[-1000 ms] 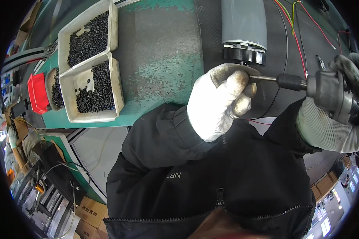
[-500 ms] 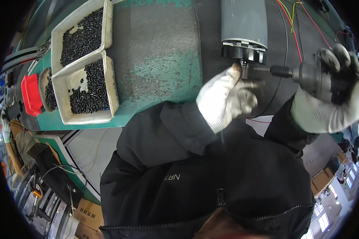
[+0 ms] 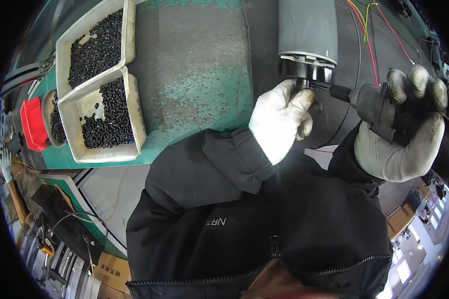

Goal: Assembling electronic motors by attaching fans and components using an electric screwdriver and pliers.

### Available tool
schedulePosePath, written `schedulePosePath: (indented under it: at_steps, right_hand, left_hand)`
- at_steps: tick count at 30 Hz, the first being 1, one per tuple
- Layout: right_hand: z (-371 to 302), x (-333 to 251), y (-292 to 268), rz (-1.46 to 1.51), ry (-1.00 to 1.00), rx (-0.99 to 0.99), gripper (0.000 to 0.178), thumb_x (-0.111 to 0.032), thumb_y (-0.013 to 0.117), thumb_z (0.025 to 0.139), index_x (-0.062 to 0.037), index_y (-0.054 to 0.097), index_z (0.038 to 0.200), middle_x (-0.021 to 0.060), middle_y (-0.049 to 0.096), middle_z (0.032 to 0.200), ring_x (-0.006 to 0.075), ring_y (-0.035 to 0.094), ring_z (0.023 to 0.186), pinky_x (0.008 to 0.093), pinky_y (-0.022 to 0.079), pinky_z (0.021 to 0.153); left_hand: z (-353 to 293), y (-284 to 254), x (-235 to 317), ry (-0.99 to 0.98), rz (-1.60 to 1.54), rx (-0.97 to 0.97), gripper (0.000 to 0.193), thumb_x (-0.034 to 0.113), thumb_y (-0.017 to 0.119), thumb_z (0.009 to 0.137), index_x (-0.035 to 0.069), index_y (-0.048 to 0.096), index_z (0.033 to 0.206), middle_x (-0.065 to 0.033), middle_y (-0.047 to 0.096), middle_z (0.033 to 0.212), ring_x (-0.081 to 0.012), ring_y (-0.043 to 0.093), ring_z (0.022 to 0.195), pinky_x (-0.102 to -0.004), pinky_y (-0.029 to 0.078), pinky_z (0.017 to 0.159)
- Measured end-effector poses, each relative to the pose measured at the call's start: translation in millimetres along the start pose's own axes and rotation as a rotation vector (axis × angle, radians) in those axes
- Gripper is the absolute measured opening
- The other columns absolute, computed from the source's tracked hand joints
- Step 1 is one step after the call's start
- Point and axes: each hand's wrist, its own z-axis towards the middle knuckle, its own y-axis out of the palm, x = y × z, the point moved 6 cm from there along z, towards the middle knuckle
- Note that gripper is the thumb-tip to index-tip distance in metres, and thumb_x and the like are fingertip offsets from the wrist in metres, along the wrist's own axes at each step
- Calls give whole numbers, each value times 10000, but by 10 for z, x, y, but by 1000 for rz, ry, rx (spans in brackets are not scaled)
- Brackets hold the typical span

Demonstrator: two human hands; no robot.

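At the upper centre of the frame a grey cylinder [image 3: 307, 25] with a black end cap [image 3: 307, 70] lies on the dark mat [image 3: 264, 60] that covers the right part of the green counter [image 3: 199, 74]. The left hand [image 3: 280, 124], in a white work glove, sits just below the cap; its fingers [image 3: 304, 99] are pinched together at the cap's lower edge, right where the tool's bit meets it. What they pinch is too small to tell.

The right hand [image 3: 404, 134], also gloved, is at the right of the frame, its fingers wrapped fully around a dark power screwdriver [image 3: 374, 102]. The tool lies nearly level, its nose pointing left toward the cap, the tip touching it beside the left fingertips.

Red, yellow and green wires [image 3: 366, 35] run over the mat at the upper right.

In the upper left, two cream trays [image 3: 134, 114] stand side by side on the counter, both holding black screws [image 3: 102, 119]. A red bin [image 3: 32, 124] sits at the far left edge. The person's black jacket sleeves fill the lower middle.
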Motion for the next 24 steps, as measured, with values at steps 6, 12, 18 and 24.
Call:
schedulePosePath:
  at_steps: [6,12,18,24]
  right_hand:
    - [35,32,160,94,-6,-136,183,-184,464,954,-25,521,1025,79,414,855,356,528,1075,433,489,576]
    - [128,82,119,240,52,-172,165,-156,440,959,-41,537,1027,85,428,821,377,537,1042,503,552,643]
    - [71,52,127,-99,-120,-234,194,-143,445,960,-37,543,1089,45,555,1002,222,508,846,567,507,863]
    - [171,51,-39,41,-285,-157,245,-102,469,941,-21,516,1167,88,594,1027,227,547,880,548,470,923]
  left_hand:
    - [16,16,3,9,-55,10,299,253,500,997,-36,526,1067,-69,604,863,-55,441,507,-206,332,456]
    - [3,-4,-14,-12,-73,37,348,289,490,1001,-54,521,1048,-57,580,753,-54,405,473,-210,313,444]
    - [-11,36,-10,7,-56,-4,407,346,453,1010,-54,515,975,-22,456,539,-64,349,449,-219,300,444]
    - [72,-36,-84,46,-46,-66,392,345,474,1002,-42,532,987,-56,525,645,-79,422,500,-214,328,456]
